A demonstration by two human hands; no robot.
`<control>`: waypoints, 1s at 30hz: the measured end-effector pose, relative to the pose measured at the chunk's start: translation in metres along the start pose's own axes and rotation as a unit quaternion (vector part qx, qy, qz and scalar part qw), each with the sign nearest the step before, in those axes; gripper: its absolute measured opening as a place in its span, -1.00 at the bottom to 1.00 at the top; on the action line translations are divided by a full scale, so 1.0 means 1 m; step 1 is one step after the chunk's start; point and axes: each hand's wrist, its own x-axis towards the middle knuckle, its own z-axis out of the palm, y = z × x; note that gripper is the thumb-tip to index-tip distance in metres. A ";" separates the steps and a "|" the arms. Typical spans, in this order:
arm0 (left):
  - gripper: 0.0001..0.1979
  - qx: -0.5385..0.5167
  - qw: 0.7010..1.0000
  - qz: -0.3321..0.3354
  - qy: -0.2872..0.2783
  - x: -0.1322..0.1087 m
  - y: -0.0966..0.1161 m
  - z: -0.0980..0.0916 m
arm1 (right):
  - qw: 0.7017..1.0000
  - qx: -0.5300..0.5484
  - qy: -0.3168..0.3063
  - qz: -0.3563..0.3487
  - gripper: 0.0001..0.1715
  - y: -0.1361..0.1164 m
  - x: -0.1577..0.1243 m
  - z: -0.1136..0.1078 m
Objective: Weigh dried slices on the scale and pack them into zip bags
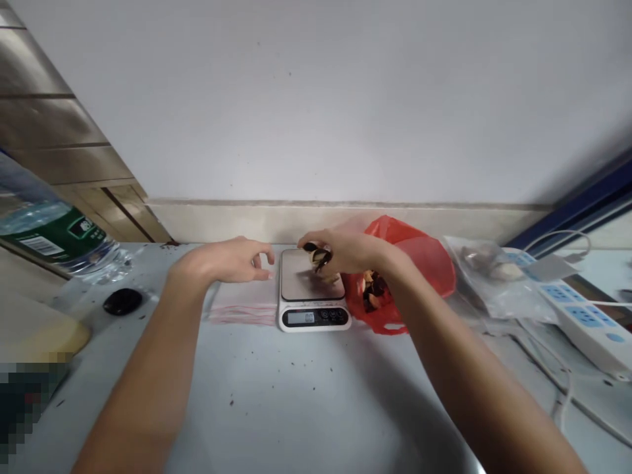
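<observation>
A small digital kitchen scale [313,299] with a steel platform stands on the grey table, its display lit. My right hand [345,250] hovers over the platform, closed on a clump of dark and pale dried pieces [320,256]. Just behind that hand lies an open red plastic bag [419,257] holding more of the same pieces. My left hand [232,259] rests left of the scale with its fingers loosely curled and apart, holding nothing. Below it lie clear zip bags [244,311] with red seal lines.
A water bottle [54,230] with a green label lies at the far left, a small black object [122,301] beside it. On the right sit a clear bag of dried goods [494,270] and a white power strip [582,316] with cables. Dark crumbs dot the table.
</observation>
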 end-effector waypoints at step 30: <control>-0.79 -0.171 0.884 0.100 0.424 -0.030 0.033 -0.010 | 0.961 0.062 0.223 -0.150 -0.78 -0.021 -0.001 0.021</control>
